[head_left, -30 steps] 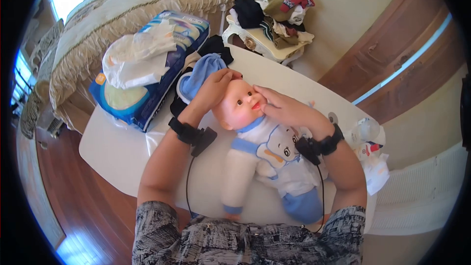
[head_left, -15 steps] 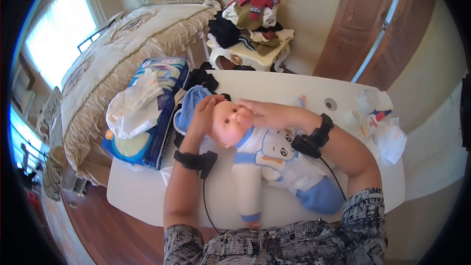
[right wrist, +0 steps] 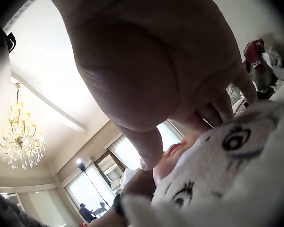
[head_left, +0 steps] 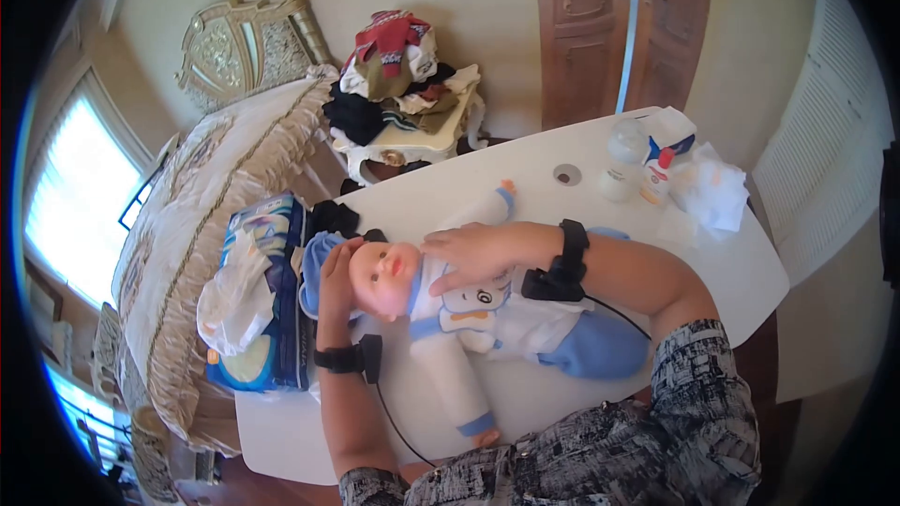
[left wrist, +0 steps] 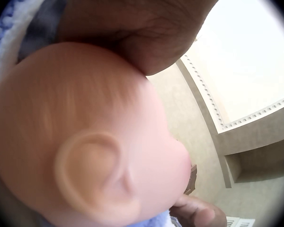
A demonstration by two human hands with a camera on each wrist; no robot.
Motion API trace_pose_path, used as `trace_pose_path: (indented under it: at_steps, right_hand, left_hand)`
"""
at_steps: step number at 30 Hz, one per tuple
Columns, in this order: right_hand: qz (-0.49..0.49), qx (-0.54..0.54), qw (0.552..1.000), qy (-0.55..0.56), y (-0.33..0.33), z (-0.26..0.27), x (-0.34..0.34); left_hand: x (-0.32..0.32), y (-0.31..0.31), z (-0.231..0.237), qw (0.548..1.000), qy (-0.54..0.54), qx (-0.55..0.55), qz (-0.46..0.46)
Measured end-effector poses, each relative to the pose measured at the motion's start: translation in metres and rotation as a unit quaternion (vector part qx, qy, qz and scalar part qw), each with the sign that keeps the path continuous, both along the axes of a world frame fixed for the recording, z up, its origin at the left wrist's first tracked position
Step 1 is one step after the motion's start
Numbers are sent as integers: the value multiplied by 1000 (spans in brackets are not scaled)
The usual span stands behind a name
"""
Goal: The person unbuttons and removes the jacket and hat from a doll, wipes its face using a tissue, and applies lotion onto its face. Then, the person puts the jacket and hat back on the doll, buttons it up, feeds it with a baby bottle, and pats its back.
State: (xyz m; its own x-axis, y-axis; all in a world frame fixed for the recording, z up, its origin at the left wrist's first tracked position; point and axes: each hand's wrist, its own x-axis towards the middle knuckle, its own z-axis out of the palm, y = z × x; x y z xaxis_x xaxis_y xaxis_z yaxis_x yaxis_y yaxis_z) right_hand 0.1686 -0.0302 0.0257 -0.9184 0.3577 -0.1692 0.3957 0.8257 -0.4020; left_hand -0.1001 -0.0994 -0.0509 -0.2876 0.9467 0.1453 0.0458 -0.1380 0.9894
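Your left hand (head_left: 335, 286) rested, fingers uncurled, against the crown of the blue-and-white-clad plastic baby doll (head_left: 483, 344), face-up on the white table (head_left: 741, 272), while your right hand (head_left: 476, 251) lay loosely extended by its chin, so uneven pressure could have rolled its head sideways.

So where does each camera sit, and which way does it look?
On the head: faces down at the doll; left hand, right hand and shirt show.
On the left wrist: faces up past the doll's ear, left hand above.
On the right wrist: faces up beneath the right hand, toward a chandelier.
Both wrist views share the doll.
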Motion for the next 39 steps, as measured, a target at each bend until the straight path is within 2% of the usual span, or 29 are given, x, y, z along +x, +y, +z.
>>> trace_pose_path:
  at_steps: [5, 6, 12, 16, 19, 20, 23, 26, 29, 32, 35, 36, 39]
  right_hand:
    - [-6, -32, 995, -90, 25, 19, 14]
    - [-53, -22, 991, -121, 18, 33, 17]
    - [-102, -5, 993, -65, 38, 20, 40]
    - [-71, 26, 997, -7, 30, 0, 61]
    - [-73, -48, 994, 65, 11, -5, 79]
    - [-23, -53, 996, 67, 17, -21, 81]
    - [-64, -68, 995, 28, 8, -44, 86]
    - [-45, -100, 992, 56, 11, -37, 96]
    - [-23, -99, 991, 86, 29, -28, 110]
    - [-54, -116, 991, 34, 41, 11, 124]
    - [-54, -48, 995, 65, 77, -7, 123]
    - [-65, -68, 994, 52, 75, 4, 117]
    - [-57, -48, 996, 40, 88, -10, 93]
  left_hand:
    - [4, -10, 12, 999, -10, -39, -9]
    - [1, -9, 9, 999, -8, -38, -15]
    - [-9, -7, 2, 998, 18, -59, -10]
    - [-12, -6, -3, 998, 25, -50, -29]
    - [-8, -8, 1, 997, -10, -76, -14]
    - [-6, -9, 3, 997, -5, -78, -11]
    - [-4, -11, 7, 996, -1, -89, -10]
    - [-11, -11, 4, 997, 38, -56, -37]
    - [-13, -25, 13, 997, 62, -38, 10]
    - [-4, -47, 40, 988, 145, 6, 57]
    - [17, -74, 72, 976, 195, 37, 86]
    - [24, -81, 77, 973, 208, 43, 90]
    - [31, -95, 76, 956, 265, 34, 117]
